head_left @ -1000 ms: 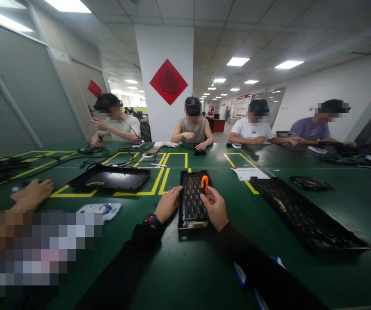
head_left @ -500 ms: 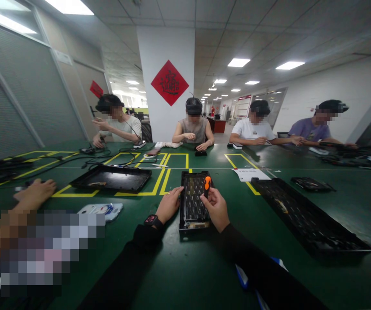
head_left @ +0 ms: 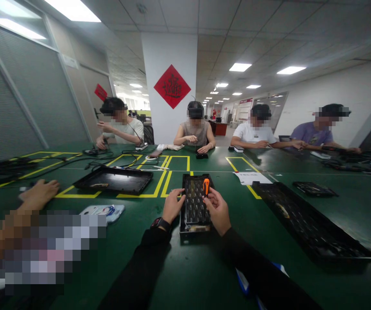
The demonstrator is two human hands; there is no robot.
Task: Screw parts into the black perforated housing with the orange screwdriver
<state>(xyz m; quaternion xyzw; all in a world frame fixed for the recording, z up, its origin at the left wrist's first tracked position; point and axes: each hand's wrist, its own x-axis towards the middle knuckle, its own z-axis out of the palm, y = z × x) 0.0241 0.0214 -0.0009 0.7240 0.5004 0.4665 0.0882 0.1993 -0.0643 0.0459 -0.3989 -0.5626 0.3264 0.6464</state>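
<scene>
In front of me a shallow black plastic casing (head_left: 197, 232) with a patterned panel inside lies flat on the green table. My left hand (head_left: 173, 206) is at its left side, thumb and fingertips on the rim. Held nearly upright over the casing's right part is a screwdriver (head_left: 206, 187) with an orange and black handle. My right hand (head_left: 218, 212) pinches it between thumb and fingers. The screwdriver's tip is too dark to make out against the panel.
A black tray (head_left: 114, 181) lies to the left, a longer black casing (head_left: 311, 224) to the right, with a paper sheet (head_left: 253, 178) behind. At left are a phone (head_left: 116, 213) and another person's hand (head_left: 41, 193). Several people sit across the table; cables (head_left: 59, 160) lie far left.
The view has shifted slightly, so everything sits a little lower. My left thumb now shows apart from the fingers at the rim. My right hand still holds the screwdriver, its handle slightly turned.
</scene>
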